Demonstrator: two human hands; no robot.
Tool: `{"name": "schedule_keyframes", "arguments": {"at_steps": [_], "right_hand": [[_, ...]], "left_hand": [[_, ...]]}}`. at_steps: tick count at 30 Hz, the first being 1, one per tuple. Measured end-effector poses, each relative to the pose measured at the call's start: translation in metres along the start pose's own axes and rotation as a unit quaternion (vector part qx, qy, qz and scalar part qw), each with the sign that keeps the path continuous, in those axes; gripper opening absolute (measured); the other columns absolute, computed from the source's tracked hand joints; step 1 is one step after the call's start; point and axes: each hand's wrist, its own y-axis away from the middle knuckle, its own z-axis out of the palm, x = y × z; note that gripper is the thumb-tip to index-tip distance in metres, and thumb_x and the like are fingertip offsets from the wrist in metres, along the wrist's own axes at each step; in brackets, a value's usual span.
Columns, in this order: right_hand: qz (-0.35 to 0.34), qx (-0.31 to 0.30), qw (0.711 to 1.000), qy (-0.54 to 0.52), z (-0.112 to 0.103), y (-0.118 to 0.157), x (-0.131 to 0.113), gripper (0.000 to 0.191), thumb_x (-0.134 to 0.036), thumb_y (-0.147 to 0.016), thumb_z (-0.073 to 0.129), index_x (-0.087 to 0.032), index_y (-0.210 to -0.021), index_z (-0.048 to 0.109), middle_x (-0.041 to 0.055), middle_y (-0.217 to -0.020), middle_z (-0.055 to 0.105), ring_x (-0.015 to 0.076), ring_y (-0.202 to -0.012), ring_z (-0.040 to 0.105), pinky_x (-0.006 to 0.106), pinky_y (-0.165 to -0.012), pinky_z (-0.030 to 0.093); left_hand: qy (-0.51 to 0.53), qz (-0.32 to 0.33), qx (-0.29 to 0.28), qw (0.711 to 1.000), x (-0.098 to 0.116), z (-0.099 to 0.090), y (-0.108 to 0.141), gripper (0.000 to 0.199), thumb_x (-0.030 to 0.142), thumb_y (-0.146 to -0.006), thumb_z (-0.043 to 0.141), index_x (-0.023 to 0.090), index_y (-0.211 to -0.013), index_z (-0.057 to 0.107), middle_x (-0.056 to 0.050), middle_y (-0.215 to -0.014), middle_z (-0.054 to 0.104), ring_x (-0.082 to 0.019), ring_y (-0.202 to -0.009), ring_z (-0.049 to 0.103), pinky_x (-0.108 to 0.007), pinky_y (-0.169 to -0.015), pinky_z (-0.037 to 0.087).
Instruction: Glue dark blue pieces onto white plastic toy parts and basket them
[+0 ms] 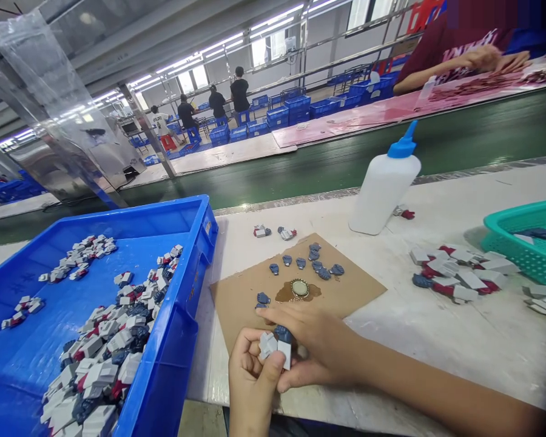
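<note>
Plastic piece [284, 351], white with a navy end, sits pinched in your left hand [253, 379] near the cardboard [357, 286]. Your right hand [323, 343] grips its other side (probably to steady such small parts).

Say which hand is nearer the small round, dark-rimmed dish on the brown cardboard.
Right. The right hand is close in front of the dish; the left hand is farther, toward the blue plastic tray.
</note>
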Motion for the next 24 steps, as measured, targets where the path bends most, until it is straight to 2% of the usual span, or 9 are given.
{"name": "schedule_keyframes", "arguments": {"at_steps": [3,7,10,16,21,24], "right_hand": [[-0.014,0.034,0.999,-0.01,0.008,0.001,0.004,0.067,-0.07,-0.073,0.042,-0.011,-0.103,0.052,0.0107,-0.088,0.061,0.0212,-0.081,0.056,0.031,-0.066,0.039],[-0.014,0.068,0.997,-0.018,0.013,0.004,0.005,0.066,-0.073,-0.075,0.034,-0.011,-0.087,0.053,0.0047,-0.069,0.057,0.0144,-0.06,0.05,0.027,-0.055,0.034],[-0.035,0.093,0.995,-0.009,0.015,0.006,0.005,0.065,-0.072,-0.076,0.029,-0.012,-0.083,0.053,0.004,-0.066,0.056,0.0129,-0.058,0.048,0.026,-0.055,0.033],[-0.025,0.069,0.995,0.062,0.018,0.011,0.005,0.067,-0.072,-0.077,0.026,-0.011,-0.084,0.054,0.0054,-0.066,0.056,0.0146,-0.058,0.05,0.027,-0.054,0.034],[-0.038,0.093,0.985,0.139,0.021,0.011,0.004,0.068,-0.075,-0.074,0.026,-0.012,-0.079,0.053,0.005,-0.061,0.056,0.0153,-0.055,0.05,0.028,-0.052,0.033],[-0.059,0.095,0.984,0.139,0.02,0.011,0.005,0.067,-0.074,-0.075,0.026,-0.012,-0.077,0.053,0.0051,-0.06,0.056,0.0154,-0.056,0.051,0.028,-0.052,0.033]], "left_hand": [[-0.026,0.006,0.009,1.0,-0.001,0.0,0.0,0.035,0.04,-0.063,0.072,0.015,-0.077,0.052,0.001,-0.058,0.058,-0.009,-0.054,0.055,-0.015,-0.051,0.041],[-0.046,0.01,0.024,0.999,-0.004,0.0,0.0,0.034,0.04,-0.063,0.072,0.016,-0.08,0.054,0.001,-0.063,0.058,-0.009,-0.056,0.054,-0.016,-0.054,0.043],[-0.04,0.015,0.024,0.999,-0.004,0.0,0.0,0.034,0.039,-0.061,0.073,0.017,-0.08,0.056,0.002,-0.065,0.059,-0.008,-0.056,0.053,-0.016,-0.054,0.043],[-0.046,0.018,0.017,0.999,-0.004,-0.003,0.0,0.032,0.037,-0.061,0.074,0.017,-0.082,0.059,0.0,-0.069,0.06,-0.01,-0.059,0.053,-0.016,-0.056,0.043],[-0.059,0.021,0.008,0.998,-0.007,-0.01,-0.001,0.032,0.039,-0.063,0.072,0.019,-0.084,0.058,0.001,-0.069,0.058,-0.009,-0.061,0.051,-0.015,-0.056,0.041],[-0.056,0.024,-0.004,0.998,-0.007,-0.01,0.001,0.033,0.039,-0.063,0.072,0.019,-0.085,0.056,0.001,-0.067,0.056,-0.009,-0.06,0.051,-0.015,-0.055,0.041]]}}
